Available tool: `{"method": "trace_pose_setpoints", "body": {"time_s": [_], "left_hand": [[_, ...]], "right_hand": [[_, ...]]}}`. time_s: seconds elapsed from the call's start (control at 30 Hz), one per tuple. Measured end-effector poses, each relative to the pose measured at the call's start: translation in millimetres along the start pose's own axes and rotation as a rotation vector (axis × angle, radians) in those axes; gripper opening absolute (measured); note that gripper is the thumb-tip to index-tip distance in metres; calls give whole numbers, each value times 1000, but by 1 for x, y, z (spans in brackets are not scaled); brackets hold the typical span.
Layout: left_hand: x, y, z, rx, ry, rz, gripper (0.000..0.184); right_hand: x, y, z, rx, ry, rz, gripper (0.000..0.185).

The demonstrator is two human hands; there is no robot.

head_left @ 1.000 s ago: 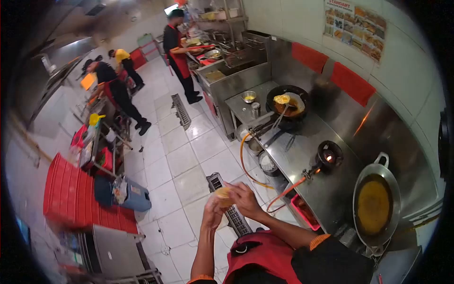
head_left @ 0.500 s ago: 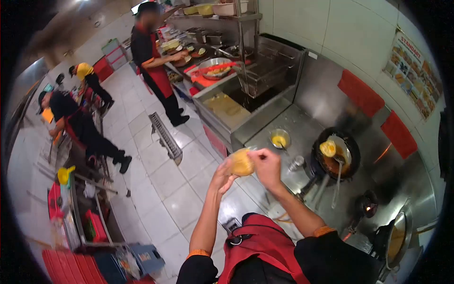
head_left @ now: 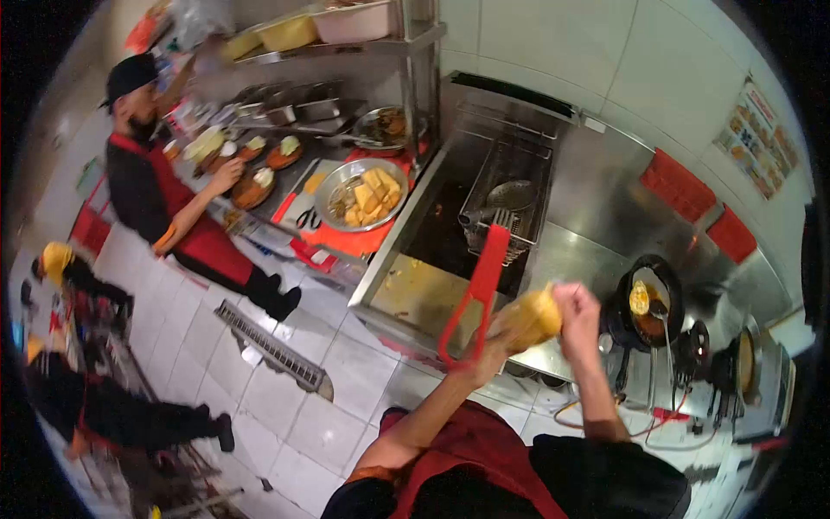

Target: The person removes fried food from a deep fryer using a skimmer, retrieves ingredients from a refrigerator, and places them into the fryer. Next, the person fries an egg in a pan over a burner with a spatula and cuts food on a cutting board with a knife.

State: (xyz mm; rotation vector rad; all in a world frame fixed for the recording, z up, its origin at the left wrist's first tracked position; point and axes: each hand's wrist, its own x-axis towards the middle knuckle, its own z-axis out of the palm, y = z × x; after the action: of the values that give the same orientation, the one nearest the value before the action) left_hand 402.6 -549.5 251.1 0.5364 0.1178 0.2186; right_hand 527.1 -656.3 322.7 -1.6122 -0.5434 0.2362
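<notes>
My left hand (head_left: 489, 358) is wrapped round the lower end of a yellow bundle in a clear plastic bag (head_left: 534, 318); it looks like noodles, though blur hides the detail. My right hand (head_left: 577, 313) is closed on the bag's upper right end, its fingers pinched together. Both hands are in front of the steel counter beside the deep fryer (head_left: 437, 212). The red handle (head_left: 486, 277) of a fryer basket (head_left: 510, 203) reaches toward me and overlaps my left hand in view; I cannot tell whether they touch.
On the right, a black wok (head_left: 618, 320) holds an egg, a ladle and brown liquid. Left of the fryer, a metal bowl (head_left: 330, 203) contains golden fried pieces. A co-worker in a red apron (head_left: 203, 229) stands by plated food. A floor drain (head_left: 272, 346) crosses the tiles.
The view has swung, bringing the fryer and co-worker closer. My hands, still on the bagged bundle, are now before the fryer's front corner, and the bundle is tilted more.
</notes>
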Motion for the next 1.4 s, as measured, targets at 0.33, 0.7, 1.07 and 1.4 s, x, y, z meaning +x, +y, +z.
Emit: {"method": "trace_pose_setpoints", "body": {"time_s": [0.33,0.7,1.07,1.4], "left_hand": [[-36,181,-234,468,-109,-62,47],[-8,313,-279,23,17,-178,49],[58,395,-272,175,-108,-327,47],[189,373,-221,-102,-159,-355,46]], "right_hand": [[-94,-11,202,-245,-99,434,11],[92,-5,243,1145,606,672,60],[133,-22,232,896,569,753,29],[100,-62,269,367,718,564,31]]}}
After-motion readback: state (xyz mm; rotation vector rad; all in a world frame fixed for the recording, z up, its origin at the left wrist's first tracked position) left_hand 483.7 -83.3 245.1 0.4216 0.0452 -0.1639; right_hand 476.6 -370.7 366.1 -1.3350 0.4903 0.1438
